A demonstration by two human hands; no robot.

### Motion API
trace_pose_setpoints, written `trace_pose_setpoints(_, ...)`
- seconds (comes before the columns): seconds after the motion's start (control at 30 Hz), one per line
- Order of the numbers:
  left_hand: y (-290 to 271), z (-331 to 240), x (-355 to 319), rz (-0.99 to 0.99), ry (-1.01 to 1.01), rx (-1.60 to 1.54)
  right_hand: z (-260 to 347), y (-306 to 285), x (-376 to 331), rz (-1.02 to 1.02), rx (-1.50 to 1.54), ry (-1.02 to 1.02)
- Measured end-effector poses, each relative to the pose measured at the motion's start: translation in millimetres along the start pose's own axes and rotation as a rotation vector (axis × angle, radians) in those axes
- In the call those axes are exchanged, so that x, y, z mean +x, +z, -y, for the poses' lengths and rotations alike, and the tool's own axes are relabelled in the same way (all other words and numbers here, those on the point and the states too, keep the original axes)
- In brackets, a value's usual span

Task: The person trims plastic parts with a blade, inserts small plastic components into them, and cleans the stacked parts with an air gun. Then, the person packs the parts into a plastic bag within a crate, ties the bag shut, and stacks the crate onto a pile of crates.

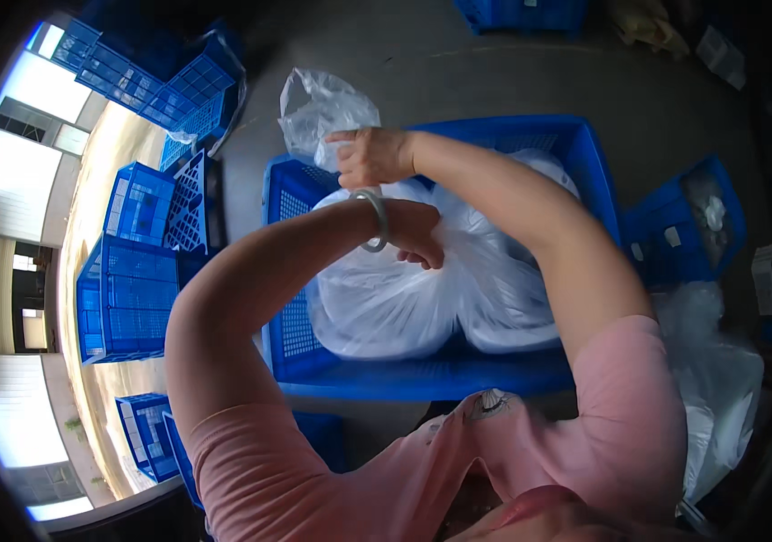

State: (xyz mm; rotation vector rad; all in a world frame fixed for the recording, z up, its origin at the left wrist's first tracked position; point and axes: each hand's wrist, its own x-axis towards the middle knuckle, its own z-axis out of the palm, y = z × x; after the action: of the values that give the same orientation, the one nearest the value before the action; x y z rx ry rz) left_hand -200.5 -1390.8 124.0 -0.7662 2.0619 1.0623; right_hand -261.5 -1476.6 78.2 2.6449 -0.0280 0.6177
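Clear plastic bag (422,289), bulging with pale contents, lies in blue slatted crate (584,154), long axis across the crate, its gathered neck pointing up and away. Right hand (372,155) is closed on the neck's loose film. Left hand (417,233), bangle (375,219) on wrist, is clenched on bag's top. Blue crates (137,289) stacked left; white carton (768,278) far right.
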Motion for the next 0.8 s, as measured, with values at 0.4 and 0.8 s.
trace_pose_setpoints(0.4, 101.2, 46.7, 49.3, -0.525, 0.556, -2.781, 133.9, 15.7, -108.8, 0.054, -0.018, 0.642)
trace_pose_setpoints(0.8, 108.9, 57.3, 87.3, -0.925, 0.506, -0.795, 151.8, -93.0, -76.6, 0.593, 0.389, 1.156)
